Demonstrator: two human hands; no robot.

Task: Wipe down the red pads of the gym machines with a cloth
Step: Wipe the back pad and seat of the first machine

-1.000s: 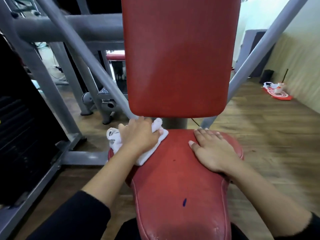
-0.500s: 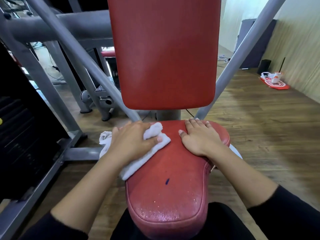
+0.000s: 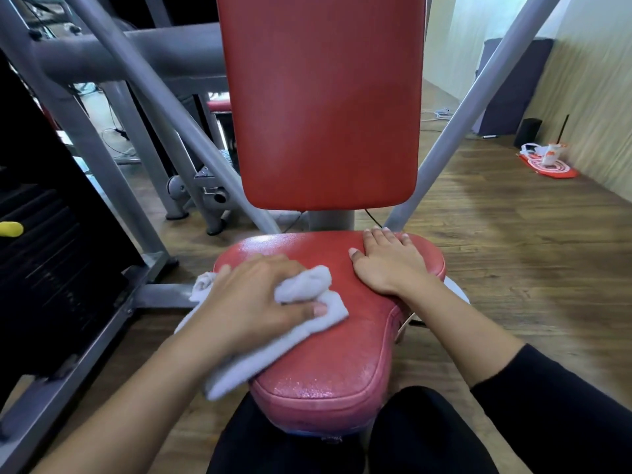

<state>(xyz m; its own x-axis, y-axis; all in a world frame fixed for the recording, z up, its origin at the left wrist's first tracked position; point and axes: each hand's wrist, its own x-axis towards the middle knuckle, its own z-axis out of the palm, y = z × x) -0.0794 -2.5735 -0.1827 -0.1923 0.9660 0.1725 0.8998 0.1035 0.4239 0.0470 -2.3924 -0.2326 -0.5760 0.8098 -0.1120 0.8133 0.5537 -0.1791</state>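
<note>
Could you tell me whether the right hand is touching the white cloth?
Apart: the head view shows bare red seat pad between the right hand and the cloth that the left hand grips.

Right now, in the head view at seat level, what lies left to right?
Yellow weight-stack knob → left hand gripping crumpled white cloth → right hand flat on red padded seat → red-and-white floor item by the wall.

We see through one wide-angle camera worn on the head, facing forward and down, close over the left grip (image 3: 253, 299); the seat pad (image 3: 342, 354) lies under that grip, the back pad (image 3: 321, 97) rising beyond it.
</note>
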